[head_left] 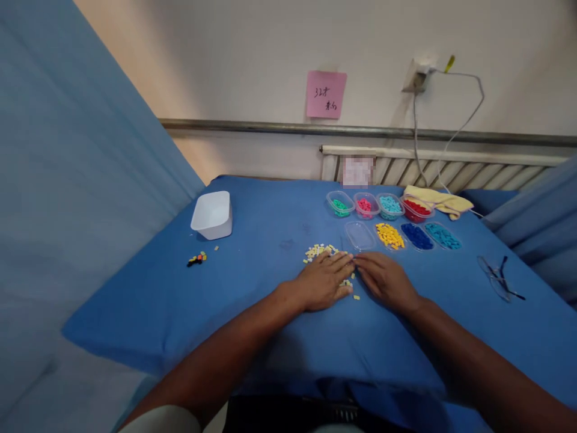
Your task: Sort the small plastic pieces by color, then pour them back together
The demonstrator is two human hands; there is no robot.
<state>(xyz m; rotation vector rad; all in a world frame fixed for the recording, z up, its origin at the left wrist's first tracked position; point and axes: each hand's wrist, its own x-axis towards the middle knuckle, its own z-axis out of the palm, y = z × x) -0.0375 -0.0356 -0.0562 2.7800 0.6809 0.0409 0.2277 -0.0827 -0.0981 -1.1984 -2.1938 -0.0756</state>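
Small pale yellow and white pieces (314, 252) lie spread on the blue cloth in front of me. My left hand (325, 279) rests flat over part of them, fingers stretched toward the right. Beside it, my right hand (383, 278) lies on its edge on the cloth, fingers extended together and curved slightly, the tips close to my left fingertips. Some pieces show between the hands and below my left palm; those underneath are hidden. Just beyond my right hand are an empty clear lid (360, 235) and a lid of orange-yellow pieces (390, 236).
Clear tubs hold green (341, 205), pink (365, 207), light blue (390, 206) and red pieces (417, 209). Dark blue (417, 237) and teal pieces (442, 236) lie nearer. A white bin (212, 215), small mixed pieces (197, 259), eyeglasses (500, 279) and a yellow cloth (437, 201) are around.
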